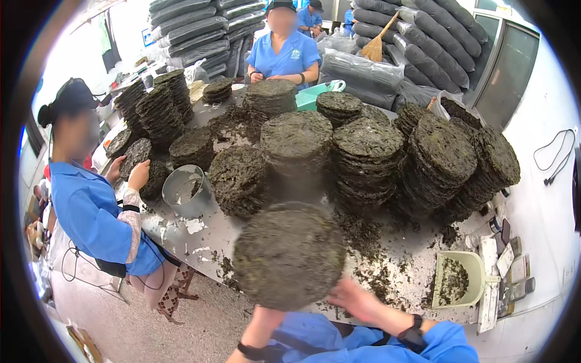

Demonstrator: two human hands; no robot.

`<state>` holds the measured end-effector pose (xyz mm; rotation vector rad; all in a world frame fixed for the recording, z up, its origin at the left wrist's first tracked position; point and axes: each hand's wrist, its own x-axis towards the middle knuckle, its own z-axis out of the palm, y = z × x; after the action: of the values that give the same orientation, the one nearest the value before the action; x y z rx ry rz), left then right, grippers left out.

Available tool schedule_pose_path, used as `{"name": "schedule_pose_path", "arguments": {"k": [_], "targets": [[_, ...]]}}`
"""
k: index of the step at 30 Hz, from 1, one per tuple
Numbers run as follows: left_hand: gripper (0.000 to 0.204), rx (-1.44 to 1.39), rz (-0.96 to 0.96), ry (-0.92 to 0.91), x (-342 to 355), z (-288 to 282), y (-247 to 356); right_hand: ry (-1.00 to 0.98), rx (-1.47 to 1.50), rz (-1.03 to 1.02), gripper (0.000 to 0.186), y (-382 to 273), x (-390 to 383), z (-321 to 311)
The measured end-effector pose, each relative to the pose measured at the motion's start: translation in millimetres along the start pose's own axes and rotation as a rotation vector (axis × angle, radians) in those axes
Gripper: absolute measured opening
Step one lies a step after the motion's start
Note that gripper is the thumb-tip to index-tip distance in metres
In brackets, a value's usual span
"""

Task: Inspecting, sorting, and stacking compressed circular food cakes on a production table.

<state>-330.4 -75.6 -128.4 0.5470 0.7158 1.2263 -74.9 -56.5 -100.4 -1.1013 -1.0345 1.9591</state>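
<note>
A round, dark green cake of dried seaweed [290, 257] is held up above the near edge of the table, blurred by motion. My left hand [268, 317] grips it from below at its near edge, and the disc hides the fingers. At the disc's right edge is my right hand [357, 300], its fingertips against the rim and partly smeared. Just beyond the disc rises a tall stack of the same seaweed cakes [296, 136]. Another stack [367, 160] stands to the right of it, and a lower one [238, 181] to the left.
Loose seaweed crumbs [378, 278] litter the table [209, 242]. A pale dustpan [478, 279] with crumbs lies at the right edge. A grey tub [187, 192] sits left. One co-worker [100, 199] handles a cake there; another [283, 51] sits across. Bagged bundles [417, 51] are piled behind.
</note>
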Motion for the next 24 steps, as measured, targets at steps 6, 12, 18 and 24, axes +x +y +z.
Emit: {"name": "schedule_pose_path", "arguments": {"k": [6,12,18,24], "targets": [[0.052,-0.197,-0.055,0.183,-25,-6,41,-0.618,-0.053,0.542,0.053,33,34,11],[0.053,-0.196,-0.104,0.223,-22,-5,6,0.453,-0.041,-0.177,0.025,-30,49,-87],[0.047,0.161,-0.274,-0.231,49,-3,-84,0.518,-0.094,-0.419,0.029,-92,23,-72],[0.062,0.268,-0.038,0.314,-4,51,-15,0.483,-0.065,-0.433,0.026,-112,-17,-59]]}}
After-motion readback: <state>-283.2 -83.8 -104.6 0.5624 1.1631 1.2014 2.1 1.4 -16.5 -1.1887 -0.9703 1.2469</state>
